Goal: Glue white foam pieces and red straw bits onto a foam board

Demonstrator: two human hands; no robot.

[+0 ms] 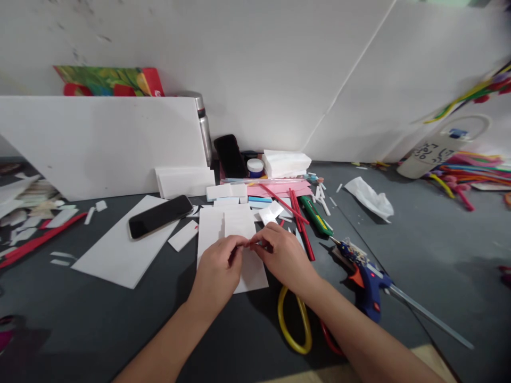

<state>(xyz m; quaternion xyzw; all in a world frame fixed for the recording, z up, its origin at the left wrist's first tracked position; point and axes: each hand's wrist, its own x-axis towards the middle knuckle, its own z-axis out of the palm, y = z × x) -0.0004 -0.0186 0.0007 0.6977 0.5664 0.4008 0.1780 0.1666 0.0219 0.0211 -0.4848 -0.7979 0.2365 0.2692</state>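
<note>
Both hands meet over the middle of the dark table [419,234], fingertips drawn together. The left hand [217,271] and the right hand [284,256] pinch a red bit [250,244] between thumbs and forefingers. It shows only as a thin sliver where the fingertips touch; what it is cannot be told. The other fingers of both hands are curled in, not spread.

The red bit sits right between the two hands, held just above a white sheet [235,221] that lies flat under them. The left hand's heel covers the sheet's near edge; the right hand lies over its right side.

Left of the sheet a phone [159,215] rests on a white board [115,250], with a small white strip [182,235] between board and sheet. Just beyond the right hand lie red sticks [300,221] and a green cutter [317,215], side by side. Under the right wrist a yellow loop [294,327] shows, probably a scissor handle. To the right of that arm a blue glue gun [368,283] lies on its side, nozzle towards the cutter.

Further back are a pink sheet [279,189], a small jar [255,167], a tissue pack [286,163] and a second, dark phone [230,155] propped against the wall. A crumpled tissue [369,198] lies well apart to the right.
</note>
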